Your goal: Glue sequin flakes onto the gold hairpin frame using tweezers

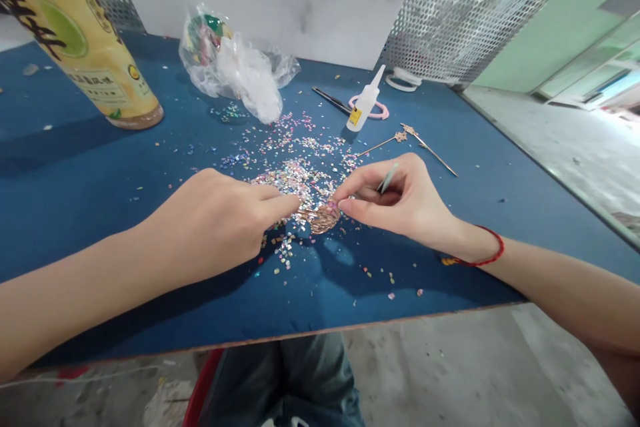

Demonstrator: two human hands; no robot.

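The left hand [215, 220] seems to be pinching the copper ornament [324, 217] at its fingertips; the right hand [400, 203], gripping a slim tool [387, 178], is touching its rim; I am judging it light, flimsy, best held by the edge.

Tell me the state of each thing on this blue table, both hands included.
left hand: fingertips closed on the ornament.
right hand: gripping a thin stick, fingertip at the ornament.
ornament: lying on the table between both hands.
flakes: loose, scattered.
glue bottle: upright.
plastic bag: crumpled.
yellow bottle: standing.
hairpins: lying flat, untouched.
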